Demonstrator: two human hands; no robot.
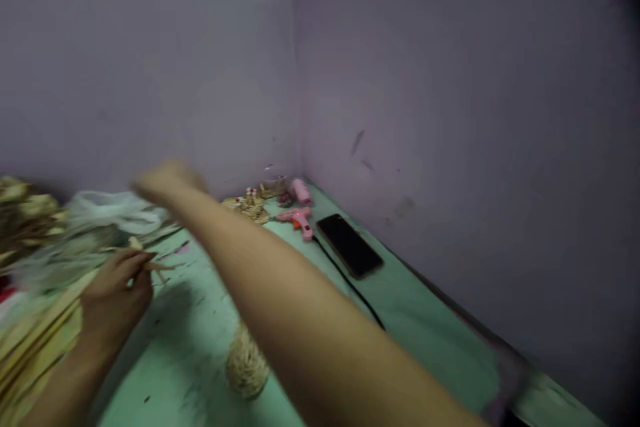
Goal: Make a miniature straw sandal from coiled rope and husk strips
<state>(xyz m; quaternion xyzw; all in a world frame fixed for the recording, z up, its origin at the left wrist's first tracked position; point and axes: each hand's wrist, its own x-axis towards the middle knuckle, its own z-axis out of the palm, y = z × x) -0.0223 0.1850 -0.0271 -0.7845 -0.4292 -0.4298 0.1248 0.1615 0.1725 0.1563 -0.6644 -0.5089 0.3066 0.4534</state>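
My left hand (117,290) is closed in a pinch at the left of the table. Thin pale dried plant strips (159,268) stick out from between its fingertips. My right hand (170,181) is raised, its arm stretched across the middle of the view. Motion smears its fingers, so whether it holds anything is unclear. Under the right forearm stands a small bundle of woven or coiled pale fibre (247,363), partly covered by the arm. Long yellowish dried strips (45,347) lie beside the left forearm.
A pink glue gun (299,219) with a black cord lies near the corner, beside a dark phone (350,245) and a pink cylinder (301,191). Braided pieces (253,209) sit at the back. A white plastic bag (115,213) and dried material (30,220) lie left. Walls border the table.
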